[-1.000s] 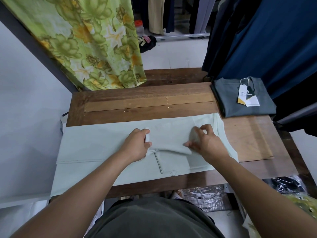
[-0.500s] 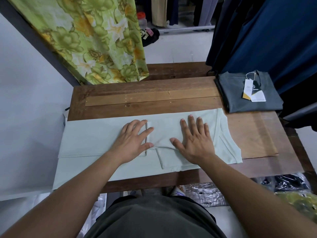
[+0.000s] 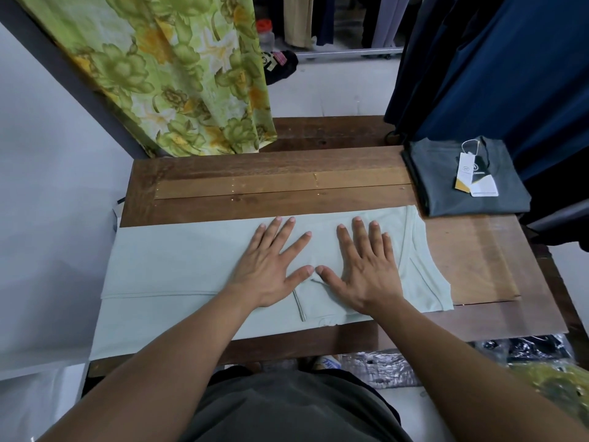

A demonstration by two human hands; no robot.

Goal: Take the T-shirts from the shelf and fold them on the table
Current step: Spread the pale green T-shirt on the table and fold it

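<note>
A pale mint T-shirt [image 3: 178, 269] lies lengthwise across the near half of the wooden table [image 3: 287, 183], folded into a long band with its collar end at the right. My left hand [image 3: 271, 266] and my right hand [image 3: 366, 266] both press flat on its middle, fingers spread and straight, thumbs almost touching. A folded sleeve edge shows just below the hands. A folded dark grey T-shirt [image 3: 446, 193] with a paper tag [image 3: 475, 177] lies at the table's far right corner.
A green floral cloth [image 3: 178, 74] hangs over the table's far left. Dark blue garments [image 3: 494, 65] hang at the right, close to the grey shirt. A white wall [image 3: 47, 186] bounds the left. Plastic-wrapped bundles [image 3: 541, 352] lie under the table's right end.
A second ago both hands pinched the folded sleeve fabric. They have since let go, flattened with spread fingers, and slid slightly farther over the shirt.
</note>
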